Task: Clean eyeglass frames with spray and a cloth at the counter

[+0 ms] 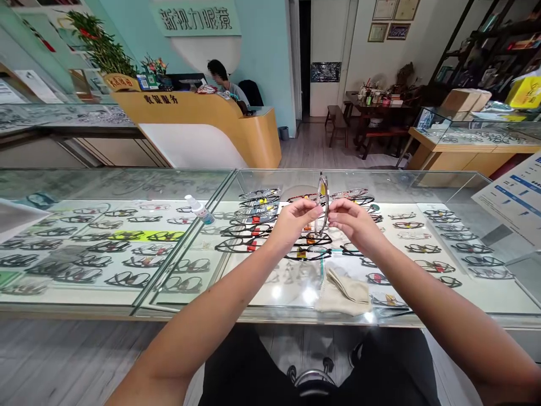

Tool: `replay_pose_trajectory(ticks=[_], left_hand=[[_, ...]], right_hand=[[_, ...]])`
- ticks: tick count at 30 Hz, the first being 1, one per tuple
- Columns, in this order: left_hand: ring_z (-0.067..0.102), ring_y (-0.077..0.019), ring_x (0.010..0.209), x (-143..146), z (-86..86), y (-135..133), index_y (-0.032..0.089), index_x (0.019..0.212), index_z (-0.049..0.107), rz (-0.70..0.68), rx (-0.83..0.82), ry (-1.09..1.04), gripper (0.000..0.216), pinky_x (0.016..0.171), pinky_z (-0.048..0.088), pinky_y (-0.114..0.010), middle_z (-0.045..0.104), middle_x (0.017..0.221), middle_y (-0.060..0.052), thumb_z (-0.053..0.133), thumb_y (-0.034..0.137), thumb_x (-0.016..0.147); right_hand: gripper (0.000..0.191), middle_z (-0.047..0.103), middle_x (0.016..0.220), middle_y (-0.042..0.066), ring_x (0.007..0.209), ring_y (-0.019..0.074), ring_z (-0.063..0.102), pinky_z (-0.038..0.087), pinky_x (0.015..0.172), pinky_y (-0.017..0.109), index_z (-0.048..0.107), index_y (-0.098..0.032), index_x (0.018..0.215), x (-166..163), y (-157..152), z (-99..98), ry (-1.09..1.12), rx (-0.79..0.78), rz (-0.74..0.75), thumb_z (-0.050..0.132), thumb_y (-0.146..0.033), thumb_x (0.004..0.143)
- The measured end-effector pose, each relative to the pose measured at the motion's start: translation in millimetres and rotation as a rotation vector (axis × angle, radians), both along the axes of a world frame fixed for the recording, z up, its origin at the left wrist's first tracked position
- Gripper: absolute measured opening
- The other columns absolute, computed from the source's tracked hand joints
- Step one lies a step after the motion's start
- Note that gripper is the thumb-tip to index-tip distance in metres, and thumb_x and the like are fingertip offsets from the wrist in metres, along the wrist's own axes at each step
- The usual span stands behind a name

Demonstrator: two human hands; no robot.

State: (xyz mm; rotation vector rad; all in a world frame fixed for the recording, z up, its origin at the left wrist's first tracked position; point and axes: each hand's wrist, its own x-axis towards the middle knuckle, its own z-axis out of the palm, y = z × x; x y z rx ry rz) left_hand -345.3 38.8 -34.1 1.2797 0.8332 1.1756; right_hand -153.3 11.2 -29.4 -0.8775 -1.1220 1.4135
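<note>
Between my two hands a pair of eyeglasses [323,194] is held up on edge above the glass counter [276,316]. My left hand [296,219] pinches it from the left with thumb and fingers. From the other side, the closed fingers of my right hand [354,221] grip its lower part. Below and around the hands, several other eyeglasses [243,245] lie in rows, some with red or yellow tags on the lenses. A folded beige cloth [344,290] rests on the counter, nearer to me.
A white spray bottle [198,209] with a blue label stands left of my hands. Printed sheets [518,197] lean in at the right. Across the room, a person [230,87] sits behind a wooden reception desk [190,115]. A stool base [313,375] shows between my legs.
</note>
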Motion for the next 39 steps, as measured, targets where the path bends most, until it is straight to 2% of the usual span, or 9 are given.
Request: replay_pose_trajectory(ticks=[4,10,16,22,28,33,39], left_hand=[[0.06,-0.0126,0.084,3.7,-4.0,-0.5,0.018,0.08,0.071,-0.065,-0.051,-0.062,0.051,0.086,0.049,-0.028,0.07,0.087,0.002,0.105,0.049,0.058],[0.06,-0.0132,0.084,4.0,-4.6,-1.1,0.018,0.083,0.073,-0.074,-0.015,-0.032,0.048,0.085,0.048,-0.029,0.07,0.088,0.001,0.103,0.049,0.063],[0.064,-0.0156,0.088,3.1,-7.8,0.0,0.017,0.084,0.073,-0.105,0.024,-0.015,0.045,0.088,0.05,-0.031,0.072,0.093,-0.001,0.101,0.05,0.067],[0.062,-0.0155,0.086,2.6,-10.3,1.8,0.018,0.085,0.075,-0.1,0.068,-0.01,0.047,0.086,0.048,-0.031,0.072,0.09,-0.001,0.099,0.056,0.071],[0.069,-0.0199,0.097,1.7,-10.0,1.5,0.019,0.088,0.077,-0.12,0.041,-0.02,0.048,0.094,0.051,-0.035,0.079,0.098,-0.004,0.097,0.061,0.074],[0.071,-0.0206,0.098,1.8,-12.9,3.6,0.019,0.089,0.077,-0.116,0.026,-0.005,0.05,0.094,0.05,-0.035,0.081,0.099,-0.005,0.096,0.063,0.075],[0.067,-0.0176,0.091,1.9,-12.3,4.1,0.018,0.084,0.075,-0.119,-0.003,0.0,0.054,0.088,0.049,-0.032,0.079,0.095,-0.004,0.097,0.066,0.071]], right_hand=[[0.035,0.063,0.087,-0.004,0.075,0.0132,0.057,0.053,0.074,0.031,0.068,-0.025,0.087,-1.0,1.0,0.8,0.202,-0.159,0.026,0.093,-0.021,0.063],[0.041,0.062,0.088,-0.004,0.073,0.0133,0.053,0.045,0.066,0.029,0.064,-0.025,0.088,3.6,3.8,-0.1,0.191,-0.151,0.096,0.086,-0.009,0.057],[0.037,0.062,0.087,-0.004,0.074,0.0135,0.052,0.044,0.069,0.03,0.063,-0.025,0.087,4.3,3.2,-0.6,0.17,-0.121,0.118,0.088,-0.012,0.062],[0.035,0.063,0.088,-0.003,0.075,0.011,0.051,0.042,0.069,0.027,0.067,-0.022,0.083,5.9,4.4,1.9,0.249,-0.151,0.115,0.092,-0.009,0.062],[0.036,0.063,0.087,-0.003,0.078,0.0125,0.054,0.044,0.071,0.028,0.068,-0.023,0.08,5.4,3.1,3.2,0.222,-0.149,0.056,0.097,-0.014,0.06],[0.037,0.064,0.091,-0.002,0.088,0.0154,0.06,0.048,0.079,0.031,0.067,-0.025,0.081,4.6,1.7,1.0,0.133,-0.059,-0.041,0.098,-0.021,0.061],[0.027,0.064,0.089,-0.001,0.09,0.0197,0.065,0.05,0.085,0.037,0.063,-0.025,0.079,5.3,4.4,-9.2,-0.157,0.257,-0.191,0.089,-0.026,0.074]])
